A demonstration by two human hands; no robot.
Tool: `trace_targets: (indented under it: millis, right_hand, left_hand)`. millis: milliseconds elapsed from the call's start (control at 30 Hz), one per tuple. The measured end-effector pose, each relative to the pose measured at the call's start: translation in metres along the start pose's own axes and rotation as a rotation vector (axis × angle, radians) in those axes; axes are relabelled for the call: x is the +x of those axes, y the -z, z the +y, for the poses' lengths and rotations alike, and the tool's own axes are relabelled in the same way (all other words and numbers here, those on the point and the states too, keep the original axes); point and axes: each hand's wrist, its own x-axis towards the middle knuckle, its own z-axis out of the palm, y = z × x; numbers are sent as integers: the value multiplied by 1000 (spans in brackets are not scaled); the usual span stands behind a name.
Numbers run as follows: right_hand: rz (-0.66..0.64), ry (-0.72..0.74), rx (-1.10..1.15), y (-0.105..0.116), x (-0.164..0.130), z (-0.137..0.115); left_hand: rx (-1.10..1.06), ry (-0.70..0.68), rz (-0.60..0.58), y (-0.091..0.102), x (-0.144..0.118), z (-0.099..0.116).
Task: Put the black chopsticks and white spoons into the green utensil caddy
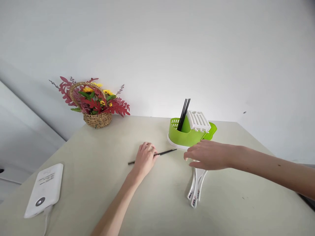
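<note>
Your left hand [145, 156] grips the black chopsticks [167, 152] at the counter [98, 170], their tips near the green holder [180, 137]. Your right hand [205, 154], fingers loosely parted, hangs over the white spoons' [196, 186] far ends.

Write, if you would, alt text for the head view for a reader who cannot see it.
A person's left hand holds a black chopstick or pair at a pale table, while the right hand is by white spoons. Behind stands a green holder with leaning black chopsticks; to the left are a flower basket and a cabled white device.
</note>
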Motion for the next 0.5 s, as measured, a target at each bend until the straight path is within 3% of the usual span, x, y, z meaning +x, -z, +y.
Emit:
trace_targets:
  millis: [100, 300, 500]
  right_hand:
    - [4, 13, 38, -2, 0, -1]
    - [-23, -3, 35, -1, 0, -4]
    - [-23, -18, 25, 3, -1, -8]
  left_hand:
    - [125, 32, 55, 0, 0, -11]
    - [212, 24, 46, -7, -2, -16]
    - [107, 25, 55, -7, -2, -8]
